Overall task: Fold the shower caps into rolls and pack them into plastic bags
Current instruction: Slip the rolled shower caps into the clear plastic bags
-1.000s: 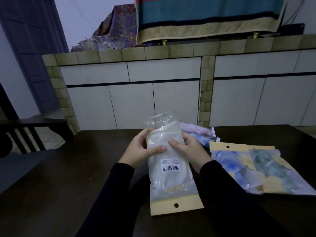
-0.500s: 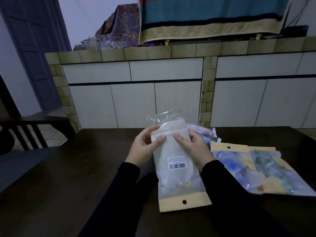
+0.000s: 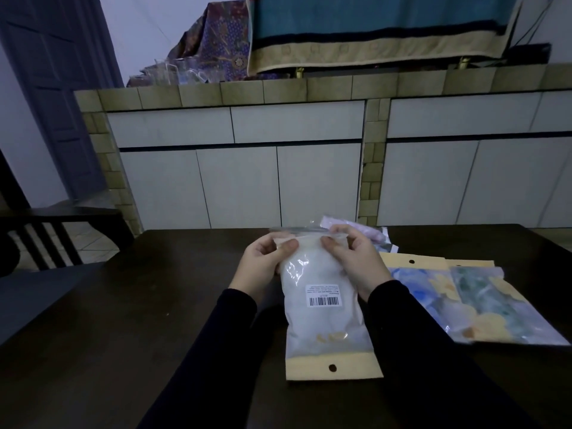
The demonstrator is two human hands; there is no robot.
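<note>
Dark table (image 3: 123, 320): both hands moved up, fingers (image 3: 286, 244) now pinching plastic bag (image 3: 322, 305) mouth.

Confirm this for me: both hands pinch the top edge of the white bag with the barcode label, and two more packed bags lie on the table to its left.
Wrong on one point: the head view shows the two packed bags, blue bag and green bag, to the right of the white bag. The left hand and right hand do pinch its top edge, above the barcode label, over the table.
</note>
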